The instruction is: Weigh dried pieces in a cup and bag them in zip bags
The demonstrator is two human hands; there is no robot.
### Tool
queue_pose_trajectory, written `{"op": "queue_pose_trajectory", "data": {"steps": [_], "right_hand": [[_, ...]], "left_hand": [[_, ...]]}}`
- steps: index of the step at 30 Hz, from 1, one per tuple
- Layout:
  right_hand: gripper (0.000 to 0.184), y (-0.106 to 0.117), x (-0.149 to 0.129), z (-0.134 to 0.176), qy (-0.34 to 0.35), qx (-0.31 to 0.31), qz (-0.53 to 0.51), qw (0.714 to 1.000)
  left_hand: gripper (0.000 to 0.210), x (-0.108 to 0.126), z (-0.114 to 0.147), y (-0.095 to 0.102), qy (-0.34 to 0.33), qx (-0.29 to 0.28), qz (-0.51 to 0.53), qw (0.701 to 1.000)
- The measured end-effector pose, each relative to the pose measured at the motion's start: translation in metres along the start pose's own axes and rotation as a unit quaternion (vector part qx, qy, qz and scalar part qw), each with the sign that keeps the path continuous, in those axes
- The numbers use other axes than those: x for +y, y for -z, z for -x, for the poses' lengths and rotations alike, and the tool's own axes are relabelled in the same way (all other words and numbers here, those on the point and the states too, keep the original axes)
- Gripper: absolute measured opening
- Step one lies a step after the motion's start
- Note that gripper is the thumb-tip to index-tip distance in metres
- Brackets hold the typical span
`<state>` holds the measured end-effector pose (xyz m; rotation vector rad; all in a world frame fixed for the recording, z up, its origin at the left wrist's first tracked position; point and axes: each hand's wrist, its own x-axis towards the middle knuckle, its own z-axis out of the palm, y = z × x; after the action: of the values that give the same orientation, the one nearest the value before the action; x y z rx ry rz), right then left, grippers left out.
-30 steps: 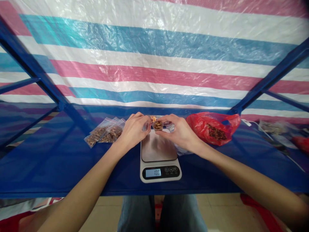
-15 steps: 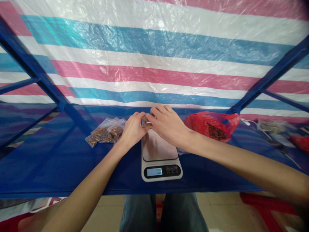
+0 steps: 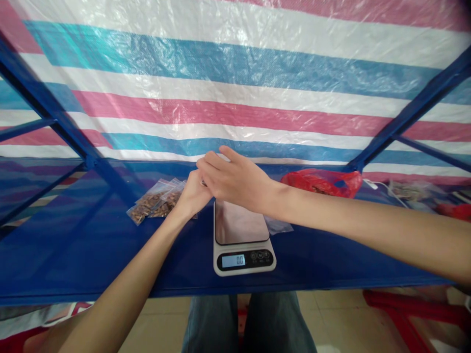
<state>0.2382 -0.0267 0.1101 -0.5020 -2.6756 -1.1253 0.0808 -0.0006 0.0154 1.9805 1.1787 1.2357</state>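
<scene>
Blue desk (image 3: pixel 91 255) surface carries 1 digital kitchen scale (image 3: pixel 243 240) at its front middle; its steel platform is bare and its display shows 0.0. Both hands meet just behind the scale's far-left corner. The left hand (image 3: pixel 193 195) has its fingers curled toward the right hand, and something small and dark shows between them, but what it is and whether the left grip has closed on it I cannot tell. The right hand (image 3: pixel 235 179) crosses over from the right, fingers bent and bunched against the left hand; its grip is hidden too, so I cannot tell what it has hold of. Just left of the hands lies a small pile of clear bags (image 3: pixel 156 205) filled with brown pieces, at least 3 overlapping, the exact count unclear. 1 empty-looking clear bag (image 3: pixel 278 225) lies flat at the scale's right edge. 1 red plastic bag (image 3: pixel 324 181) sits further right. A striped tarp (image 3: pixel 235 73) hangs behind.
</scene>
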Motion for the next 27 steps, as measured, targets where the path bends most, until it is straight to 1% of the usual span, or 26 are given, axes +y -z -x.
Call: {"op": "queue_pose_trajectory", "data": {"steps": [1,3,5,6,8,9,10,11,12,14,15,17,19,21,23,25,27], "right_hand": [[0.042,0.001,0.003,0.002,-0.016,-0.006,-0.015,1.000],[0.034,0.002,0.009,0.010,-0.068,-0.012,-0.050,0.996],[0.026,-0.002,0.015,0.025,-0.134,0.001,-0.082,0.988],[0.028,-0.005,0.017,0.035,-0.169,0.015,-0.095,0.981],[0.039,-0.014,0.019,0.063,-0.233,0.048,-0.121,0.964],[0.042,-0.019,0.018,0.080,-0.261,0.061,-0.139,0.953],[0.039,-0.024,0.016,0.099,-0.282,0.070,-0.157,0.944],[0.032,-0.029,0.013,0.119,-0.310,0.068,-0.175,0.932],[0.024,-0.034,0.009,0.139,-0.338,0.059,-0.195,0.919],[0.019,-0.043,0.000,0.178,-0.389,0.025,-0.207,0.897],[0.018,-0.047,-0.005,0.196,-0.399,0.002,-0.210,0.892],[0.016,-0.053,-0.015,0.223,-0.391,-0.026,-0.227,0.891],[0.014,-0.055,-0.024,0.240,-0.377,-0.044,-0.219,0.899],[0.011,-0.053,-0.029,0.247,-0.365,-0.054,-0.203,0.907],[0.012,-0.049,-0.031,0.248,-0.362,-0.056,-0.198,0.909],[0.014,-0.045,-0.032,0.248,-0.365,-0.053,-0.208,0.906],[0.015,-0.042,-0.034,0.249,-0.367,-0.048,-0.223,0.902]], "left_hand": [[0.015,0.002,0.001,0.000,0.011,0.005,0.033,0.999],[0.019,0.006,0.003,-0.001,0.044,0.024,0.106,0.993],[0.025,0.010,0.006,-0.001,0.071,0.017,0.170,0.983],[0.028,0.011,0.007,0.000,0.087,0.017,0.210,0.974],[0.034,0.014,0.009,0.004,0.117,0.024,0.288,0.950],[0.036,0.014,0.010,0.007,0.126,0.030,0.323,0.937],[0.037,0.015,0.010,0.009,0.129,0.036,0.355,0.925],[0.038,0.016,0.010,0.011,0.128,0.040,0.381,0.915],[0.038,0.017,0.010,0.013,0.120,0.044,0.402,0.907],[0.037,0.021,0.011,0.015,0.096,0.046,0.431,0.896],[0.037,0.023,0.012,0.016,0.086,0.043,0.441,0.892],[0.039,0.027,0.013,0.017,0.076,0.033,0.458,0.885],[0.046,0.030,0.014,0.018,0.079,0.022,0.463,0.882],[0.054,0.032,0.014,0.019,0.082,0.020,0.450,0.889],[0.056,0.032,0.014,0.020,0.085,0.023,0.429,0.899],[0.046,0.033,0.013,0.019,0.096,0.026,0.424,0.900],[0.035,0.034,0.013,0.018,0.119,0.024,0.437,0.891]]}}
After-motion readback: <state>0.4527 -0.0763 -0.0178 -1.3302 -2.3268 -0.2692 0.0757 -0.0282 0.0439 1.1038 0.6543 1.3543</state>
